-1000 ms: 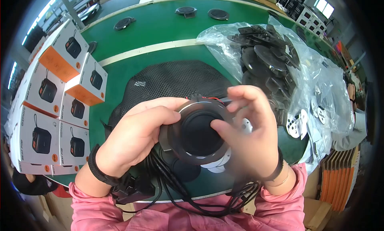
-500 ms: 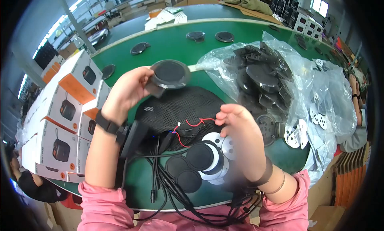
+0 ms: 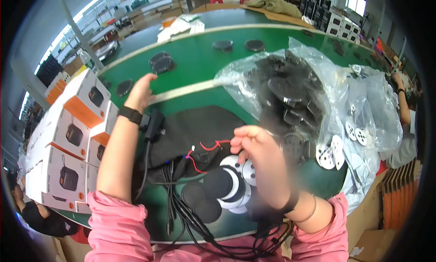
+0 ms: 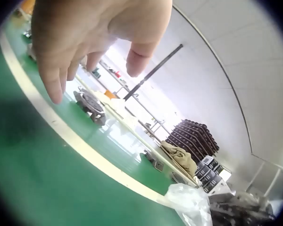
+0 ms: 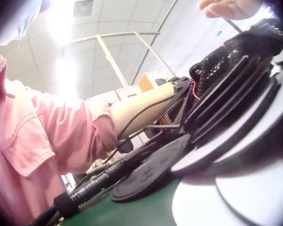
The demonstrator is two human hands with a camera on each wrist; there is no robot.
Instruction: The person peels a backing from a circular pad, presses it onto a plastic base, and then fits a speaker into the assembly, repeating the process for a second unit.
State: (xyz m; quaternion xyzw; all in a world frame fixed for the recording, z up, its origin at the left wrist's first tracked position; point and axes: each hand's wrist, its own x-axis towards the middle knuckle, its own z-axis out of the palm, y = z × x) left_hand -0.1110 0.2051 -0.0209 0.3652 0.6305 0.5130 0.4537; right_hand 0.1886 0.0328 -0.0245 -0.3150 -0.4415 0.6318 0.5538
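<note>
My left hand reaches out over the green surface with extended fingers and holds nothing. Just beyond its fingertips lies a round black part, close against another dark round part. The left wrist view shows this hand with its thumb apart from the fingers. My right hand hovers with loosely bent fingers over white discs with holes, nothing visible in its grasp. Beside them are black round pads, whose overlapping edges show in the right wrist view with several white discs.
A black mesh bag with red wires lies between my arms, black cables in front. Boxes are stacked left. To the right, clear plastic surrounds a heap of dark parts. More round parts lie farther back.
Both hands were at the round black part; my left hand then carried it forward and left, and let it go on the green surface. My right hand drew away from it.
</note>
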